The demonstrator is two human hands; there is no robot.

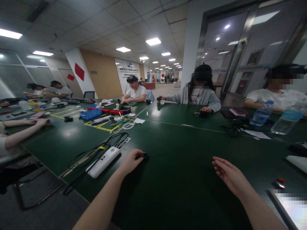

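Note:
My left hand [130, 160] is closed on a small black object [143, 155] at the table's middle left; its kind is too small and dark to tell. The object is low over the green table or resting on it; I cannot tell which. To the right, my right hand [226, 172] is held over the table with its fingers stretched out and nothing visible in it. A white power bank-like box [103, 162] marked "2" lies left of my left hand, with black cables [96, 148] beside and across it.
Beyond my hands are a blue tray [91, 114], loose wires [128, 126] and scraps of paper. Water bottles [262, 113] stand at the right. A bright-screened device [291, 207] and a red-topped small item [280, 182] lie near right. Several people sit around the green table [177, 191].

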